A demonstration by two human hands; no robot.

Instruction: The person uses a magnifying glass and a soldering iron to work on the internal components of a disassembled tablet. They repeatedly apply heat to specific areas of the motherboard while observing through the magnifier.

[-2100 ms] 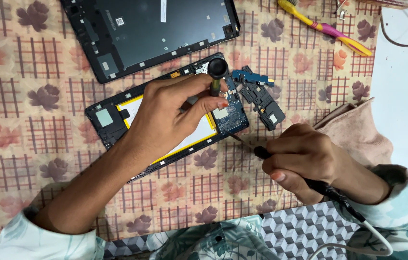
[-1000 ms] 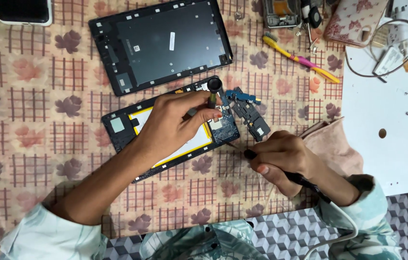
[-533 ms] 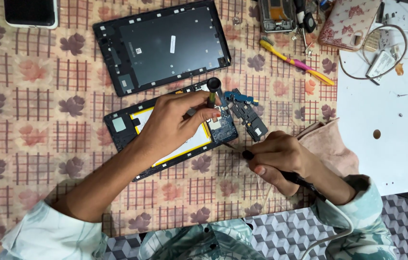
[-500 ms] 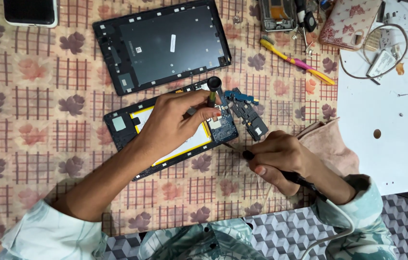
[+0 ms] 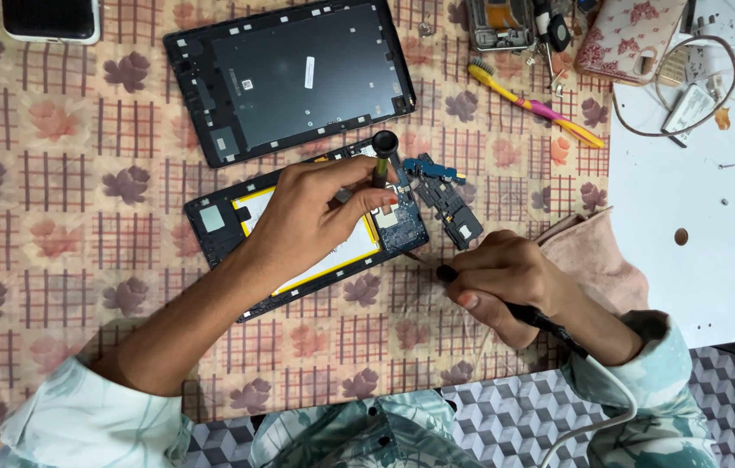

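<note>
patterned cloth (image 5: 55, 260): left hand (image 5: 315, 217) pinches screwdriver (image 5: 382, 156) (tip hidden); right hand (image 5: 506, 282) clasps iron (image 5: 541, 321).

Back cover (image 5: 298, 78) behind opened tablet (image 5: 220, 225); toothbrush (image 5: 536, 106) right.

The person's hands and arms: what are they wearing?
Both hands, the left hand and the right hand, are bare: no gloves, and no rings or watch in sight. Both arms wear pale mint-green sleeves with a faint leafy print, pushed back from the wrists.
</note>
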